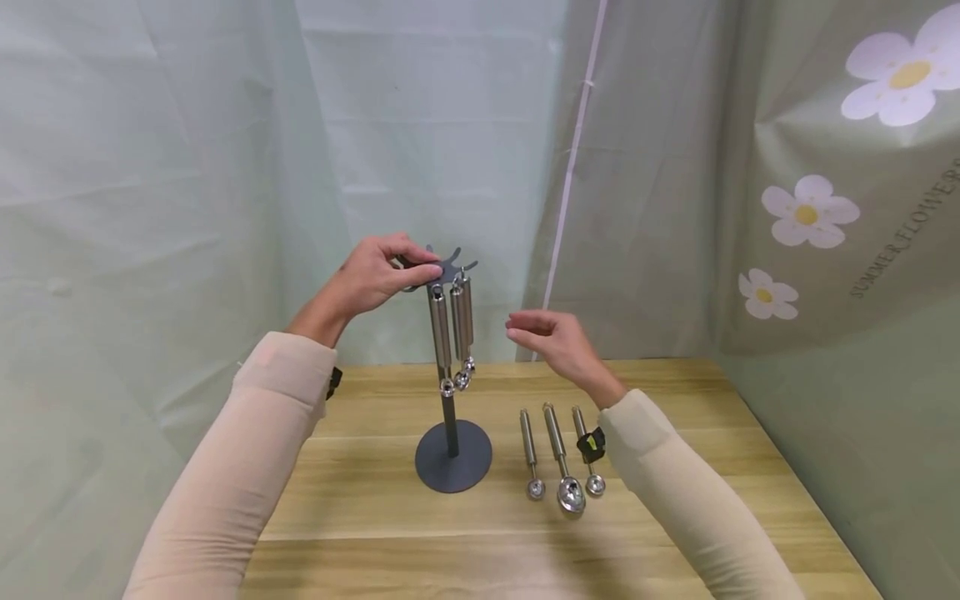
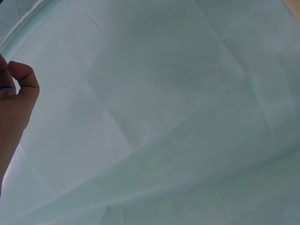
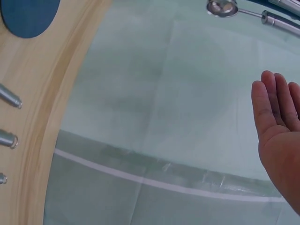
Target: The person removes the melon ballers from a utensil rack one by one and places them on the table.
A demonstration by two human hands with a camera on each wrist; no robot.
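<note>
Pale wooden table [image 1: 675, 533] backed by draped green sheeting on the far and both sides; bare wood lies near and right of the stand. Dark grey metal stand with round base [image 1: 453, 457] sits mid-table, two steel scoops [image 1: 452, 329] hanging from its star-shaped top. Left hand [image 1: 378, 273] pinches that top, grip clamped on its edge. Right hand [image 1: 553, 337] hovers just right of the hanging scoops, fingers apart and relaxed, holding nothing. Three loose steel scoops [image 1: 558, 454] lie right of the base.
</note>
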